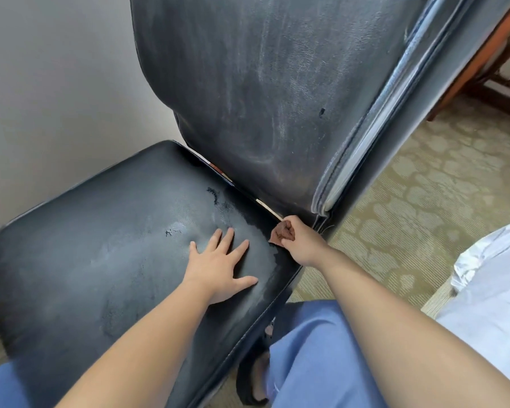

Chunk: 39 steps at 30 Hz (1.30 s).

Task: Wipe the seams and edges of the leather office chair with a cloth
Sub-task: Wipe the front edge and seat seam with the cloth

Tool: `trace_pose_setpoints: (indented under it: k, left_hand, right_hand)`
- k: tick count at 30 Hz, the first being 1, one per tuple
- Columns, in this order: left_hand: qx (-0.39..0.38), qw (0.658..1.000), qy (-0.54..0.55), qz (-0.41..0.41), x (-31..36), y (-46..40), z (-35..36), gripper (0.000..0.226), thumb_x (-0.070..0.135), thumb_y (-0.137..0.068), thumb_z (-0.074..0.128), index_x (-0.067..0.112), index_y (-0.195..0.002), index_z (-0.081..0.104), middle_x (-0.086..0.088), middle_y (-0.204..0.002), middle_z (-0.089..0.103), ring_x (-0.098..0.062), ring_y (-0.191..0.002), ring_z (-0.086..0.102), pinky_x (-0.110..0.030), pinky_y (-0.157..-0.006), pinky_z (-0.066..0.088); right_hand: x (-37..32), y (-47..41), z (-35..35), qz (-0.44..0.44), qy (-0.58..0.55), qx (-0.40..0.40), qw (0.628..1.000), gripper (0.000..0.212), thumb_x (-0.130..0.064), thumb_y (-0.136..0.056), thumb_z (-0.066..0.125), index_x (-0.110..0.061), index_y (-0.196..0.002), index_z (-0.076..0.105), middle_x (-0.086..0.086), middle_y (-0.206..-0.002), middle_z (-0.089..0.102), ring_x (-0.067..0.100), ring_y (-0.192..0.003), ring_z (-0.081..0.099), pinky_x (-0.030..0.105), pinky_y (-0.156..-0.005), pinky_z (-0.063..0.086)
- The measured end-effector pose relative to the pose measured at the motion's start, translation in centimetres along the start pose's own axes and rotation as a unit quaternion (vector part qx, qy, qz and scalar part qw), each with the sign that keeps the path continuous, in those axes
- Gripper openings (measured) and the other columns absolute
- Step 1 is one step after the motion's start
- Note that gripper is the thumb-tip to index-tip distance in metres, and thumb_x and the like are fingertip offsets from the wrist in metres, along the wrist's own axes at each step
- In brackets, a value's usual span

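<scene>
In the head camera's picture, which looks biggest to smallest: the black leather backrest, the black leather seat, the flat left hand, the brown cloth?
The black leather backrest and black leather seat look alike, so unranked.
Flat left hand.
Small brown cloth.

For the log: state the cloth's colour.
Reddish brown cloth, gripped in the right hand; head view.

Patterned beige-green carpeted floor (424,184) carries the worn black leather office chair (115,231) and a reddish-brown wooden furniture frame (483,72).
</scene>
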<state>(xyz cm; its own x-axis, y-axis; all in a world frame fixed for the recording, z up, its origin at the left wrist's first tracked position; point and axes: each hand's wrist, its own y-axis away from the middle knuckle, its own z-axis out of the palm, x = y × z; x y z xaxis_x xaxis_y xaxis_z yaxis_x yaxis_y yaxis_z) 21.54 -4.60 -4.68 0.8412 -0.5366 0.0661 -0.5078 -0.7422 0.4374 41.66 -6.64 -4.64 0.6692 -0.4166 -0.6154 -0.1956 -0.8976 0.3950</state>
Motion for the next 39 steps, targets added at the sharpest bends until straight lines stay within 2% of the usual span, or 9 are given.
trace_pose_setpoints:
  k: [6, 8, 11, 14, 20, 23, 26, 33, 39]
  left_hand:
    - [-0.027, 1.000, -0.012, -0.009, 0.1, 0.3, -0.3, 0.081, 0.076, -0.087, 0.030, 0.042, -0.152, -0.005, 0.005, -0.161, -0.018, -0.019, -0.148, -0.015, -0.065, -0.113, 0.009]
    - [-0.035, 0.999, -0.016, -0.014, 0.3, 0.5, -0.3, 0.081, 0.075, -0.087, 0.030, 0.042, -0.151, -0.006, 0.006, -0.161, -0.018, -0.019, -0.148, -0.015, -0.066, -0.112, 0.011]
    - [-0.040, 0.999, -0.017, -0.019, 0.5, 1.1, -0.2, 0.080, 0.074, -0.087, 0.030, 0.043, -0.151, -0.007, 0.006, -0.161, -0.019, -0.020, -0.148, -0.015, -0.067, -0.112, 0.014]
    - [-0.034, 0.999, -0.017, -0.021, 0.5, 1.8, 0.0, 0.077, 0.073, -0.089, 0.029, 0.043, -0.151, -0.006, 0.006, -0.161, -0.016, -0.020, -0.149, -0.013, -0.065, -0.112, 0.018]
    - [-0.037, 0.999, -0.018, -0.016, -0.3, 4.2, 1.3, 0.069, 0.067, -0.094, 0.027, 0.042, -0.151, -0.004, 0.005, -0.161, -0.015, -0.022, -0.149, -0.012, -0.063, -0.111, 0.022]
    - [-0.037, 0.999, -0.015, -0.017, -0.9, 5.8, 2.0, 0.067, 0.065, -0.095, 0.026, 0.043, -0.151, -0.002, 0.006, -0.161, -0.015, -0.021, -0.149, -0.012, -0.062, -0.111, 0.022]
    - [-0.039, 0.999, -0.008, -0.013, -1.7, 7.3, 2.5, 0.065, 0.062, -0.096, 0.026, 0.042, -0.152, -0.002, 0.006, -0.161, -0.015, -0.020, -0.149, -0.012, -0.061, -0.112, 0.021]
    - [-0.048, 0.999, -0.002, -0.004, -4.0, 10.5, 3.7, 0.070, 0.061, -0.096, 0.031, 0.039, -0.153, -0.003, 0.008, -0.161, -0.016, -0.017, -0.149, -0.013, -0.058, -0.116, 0.015]
    - [-0.061, 0.998, 0.005, -0.014, -5.4, 13.1, 4.7, 0.079, 0.066, -0.091, 0.037, 0.040, -0.152, -0.005, 0.009, -0.160, -0.019, -0.016, -0.148, -0.016, -0.057, -0.117, 0.011]
  right_hand:
    - [-0.3, 1.4, 3.5, 0.053, -0.039, 0.140, 0.988, 0.029, -0.007, -0.093, 0.042, -0.018, -0.120, 0.043, -0.007, -0.110, 0.052, 0.020, -0.101, 0.051, 0.031, -0.086, 0.041]
    - [-0.1, 2.1, 4.9, 0.076, -0.083, 0.193, 0.975, 0.030, -0.006, -0.092, 0.043, -0.018, -0.119, 0.045, -0.007, -0.114, 0.054, 0.020, -0.108, 0.051, 0.033, -0.093, 0.042]
    - [-0.1, 3.5, 6.2, 0.108, -0.137, 0.228, 0.958, 0.031, -0.006, -0.093, 0.043, -0.020, -0.121, 0.046, -0.003, -0.122, 0.051, 0.020, -0.114, 0.049, 0.029, -0.094, 0.038]
    - [-0.2, 4.8, 7.2, 0.102, -0.153, 0.256, 0.949, 0.037, -0.004, -0.093, 0.044, -0.018, -0.127, 0.046, -0.001, -0.129, 0.048, 0.019, -0.118, 0.046, 0.028, -0.098, 0.035]
    - [-0.6, 6.3, 9.4, 0.089, -0.188, 0.295, 0.932, 0.037, 0.001, -0.088, 0.044, -0.013, -0.122, 0.048, 0.003, -0.126, 0.047, 0.025, -0.120, 0.045, 0.032, -0.103, 0.035]
    - [-1.2, 8.4, 11.2, 0.075, -0.198, 0.291, 0.933, 0.042, 0.004, -0.091, 0.044, -0.011, -0.131, 0.044, 0.005, -0.144, 0.037, 0.024, -0.140, 0.024, 0.029, -0.108, 0.025]
    - [-1.9, 10.5, 13.5, 0.064, -0.197, 0.278, 0.938, 0.048, 0.002, -0.094, 0.044, -0.017, -0.137, 0.039, 0.000, -0.154, 0.024, 0.014, -0.146, 0.009, 0.027, -0.111, 0.022]
    - [-4.3, 13.8, 18.1, 0.027, -0.195, 0.281, 0.939, 0.050, 0.004, -0.093, 0.045, -0.011, -0.140, 0.038, 0.003, -0.154, 0.025, 0.016, -0.146, 0.007, 0.035, -0.116, 0.019]
    - [-4.8, 14.4, 18.1, 0.019, -0.153, 0.261, 0.953, 0.050, 0.004, -0.093, 0.043, -0.011, -0.141, 0.036, 0.005, -0.156, 0.020, 0.016, -0.146, 0.003, 0.028, -0.118, 0.011]
